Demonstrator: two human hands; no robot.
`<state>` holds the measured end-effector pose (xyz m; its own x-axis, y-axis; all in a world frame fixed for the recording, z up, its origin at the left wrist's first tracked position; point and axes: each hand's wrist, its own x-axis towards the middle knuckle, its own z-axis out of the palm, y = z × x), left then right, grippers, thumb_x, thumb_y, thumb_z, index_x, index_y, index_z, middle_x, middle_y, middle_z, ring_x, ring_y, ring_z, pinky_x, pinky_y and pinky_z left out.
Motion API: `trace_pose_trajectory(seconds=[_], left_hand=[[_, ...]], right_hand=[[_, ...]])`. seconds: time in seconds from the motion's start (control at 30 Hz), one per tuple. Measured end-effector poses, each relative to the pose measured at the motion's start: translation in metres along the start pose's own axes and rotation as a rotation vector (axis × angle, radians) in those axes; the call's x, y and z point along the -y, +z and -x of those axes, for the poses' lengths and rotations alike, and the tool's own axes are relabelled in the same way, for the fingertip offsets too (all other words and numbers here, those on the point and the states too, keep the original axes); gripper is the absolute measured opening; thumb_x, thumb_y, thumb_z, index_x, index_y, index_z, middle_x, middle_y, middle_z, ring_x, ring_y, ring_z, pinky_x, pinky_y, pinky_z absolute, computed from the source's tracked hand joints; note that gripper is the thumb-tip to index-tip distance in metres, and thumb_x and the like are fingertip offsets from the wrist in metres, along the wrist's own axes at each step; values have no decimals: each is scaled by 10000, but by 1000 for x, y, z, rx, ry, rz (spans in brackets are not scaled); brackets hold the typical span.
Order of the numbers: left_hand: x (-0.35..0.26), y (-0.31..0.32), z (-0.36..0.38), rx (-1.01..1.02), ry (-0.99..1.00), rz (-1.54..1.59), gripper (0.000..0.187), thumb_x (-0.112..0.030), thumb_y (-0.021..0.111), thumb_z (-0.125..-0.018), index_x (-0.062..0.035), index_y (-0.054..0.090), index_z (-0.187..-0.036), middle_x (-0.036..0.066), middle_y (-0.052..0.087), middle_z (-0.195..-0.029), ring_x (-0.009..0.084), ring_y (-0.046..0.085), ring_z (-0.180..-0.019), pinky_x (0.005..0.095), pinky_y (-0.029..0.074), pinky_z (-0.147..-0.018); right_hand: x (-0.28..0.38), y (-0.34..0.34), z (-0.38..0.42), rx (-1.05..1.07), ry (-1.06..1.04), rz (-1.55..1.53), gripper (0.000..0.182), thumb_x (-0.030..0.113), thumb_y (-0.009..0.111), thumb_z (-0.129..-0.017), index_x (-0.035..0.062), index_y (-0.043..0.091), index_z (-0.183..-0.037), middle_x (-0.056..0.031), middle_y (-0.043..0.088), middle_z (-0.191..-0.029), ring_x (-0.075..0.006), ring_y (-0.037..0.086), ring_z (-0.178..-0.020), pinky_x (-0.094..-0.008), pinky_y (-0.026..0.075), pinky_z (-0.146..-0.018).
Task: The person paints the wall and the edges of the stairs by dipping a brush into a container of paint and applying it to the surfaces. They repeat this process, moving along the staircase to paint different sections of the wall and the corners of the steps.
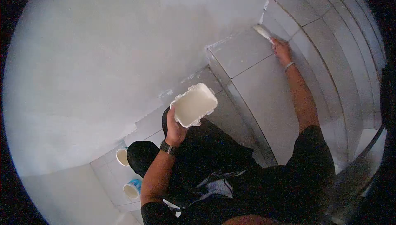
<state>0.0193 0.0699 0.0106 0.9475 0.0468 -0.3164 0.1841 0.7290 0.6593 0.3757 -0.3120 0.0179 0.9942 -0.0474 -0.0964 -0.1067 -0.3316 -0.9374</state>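
My left hand (176, 132) holds a white rectangular tub (194, 104) with cream paint-like stuff inside and a crusted rim, above my dark-clothed knee. Out to the upper right, my right hand (281, 50) is closed round the handle of a brush (262, 31). The pale head of the brush is at the corner where the tiled step (243, 51) meets the wall (103, 72). White smears run along the wall's lower edge beside the steps.
Curved tiled steps (326, 47) rise on the right. At the lower left, a white container (122, 157) and a blue-and-white bucket (132, 189) stand on the tiled floor (111, 179) near the wall. My knees are bent below the tub.
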Motion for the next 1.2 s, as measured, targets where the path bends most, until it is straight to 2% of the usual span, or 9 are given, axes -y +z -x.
trace_pose_trajectory(seconds=[0.23, 0.3, 0.43, 0.6, 0.8, 0.83, 0.9, 1.0, 1.2], left_hand=[[2, -3, -2, 23, 34, -57, 647, -534, 296, -913, -48, 361, -1334, 158, 503, -1265, 326, 580, -1041, 442, 559, -710], [1, -1, -1, 36, 32, -45, 644, -531, 296, -914, -49, 361, -1336, 155, 501, -1270, 325, 573, -1054, 446, 554, -721], [2, -4, -2, 30, 20, -41, 638, -523, 296, -915, -49, 359, -1337, 155, 499, -1273, 329, 568, -1065, 453, 553, -734], [0, 3, 1, 23, 13, 5, 628, -503, 296, -918, -41, 351, -1339, 167, 498, -1272, 346, 576, -1054, 452, 570, -703], [-1, 1, -2, 37, 14, 13, 629, -497, 294, -923, -32, 342, -1343, 176, 502, -1264, 360, 590, -1023, 444, 582, -699], [-1, 1, -2, 38, 16, 12, 629, -497, 294, -923, -32, 342, -1343, 176, 502, -1264, 360, 590, -1023, 444, 582, -699], [-2, 3, 0, 78, 23, -10, 633, -507, 300, -920, -41, 342, -1347, 175, 505, -1261, 356, 589, -1026, 435, 580, -695], [-3, 4, 3, 62, 14, -20, 637, -515, 305, -918, -48, 343, -1348, 174, 505, -1264, 353, 589, -1025, 428, 577, -689], [1, 0, 0, 25, 15, -6, 642, -522, 304, -917, -47, 345, -1347, 173, 500, -1270, 350, 592, -1016, 425, 577, -683]], right_hand=[[8, 14, -40, -155, -167, 365, 311, 382, 623, -850, 80, 618, -773, 19, 492, -614, -104, 470, -536, -261, 377, -480], [12, 15, -32, -64, -5, -295, 314, 369, 637, -844, 69, 617, -757, 14, 492, -620, -105, 466, -529, -253, 366, -477], [12, 9, -5, -65, -33, -543, 313, 363, 656, -830, 59, 625, -760, 12, 486, -627, -101, 454, -523, -246, 365, -479], [-15, 3, -17, -213, -92, 155, 316, 349, 651, -835, 33, 668, -822, -5, 533, -614, -102, 455, -534, -252, 373, -490], [-7, 24, -49, -385, -363, 495, 402, 438, 602, -830, 47, 656, -752, -24, 491, -545, -151, 458, -504, -326, 384, -517], [0, 26, -46, -386, -365, 494, 402, 438, 602, -830, 47, 656, -752, -24, 491, -545, -151, 458, -504, -326, 384, -517], [11, 28, -37, -204, -120, -181, 341, 384, 619, -842, 50, 677, -875, 13, 498, -596, -111, 435, -504, -280, 360, -493], [14, 24, -10, -217, -92, -323, 321, 382, 610, -849, 66, 662, -829, 26, 479, -593, -89, 418, -504, -261, 338, -474], [-20, 9, -5, -87, -172, 140, 407, 430, 609, -831, 54, 607, -675, -13, 496, -568, -125, 444, -521, -302, 352, -498]])
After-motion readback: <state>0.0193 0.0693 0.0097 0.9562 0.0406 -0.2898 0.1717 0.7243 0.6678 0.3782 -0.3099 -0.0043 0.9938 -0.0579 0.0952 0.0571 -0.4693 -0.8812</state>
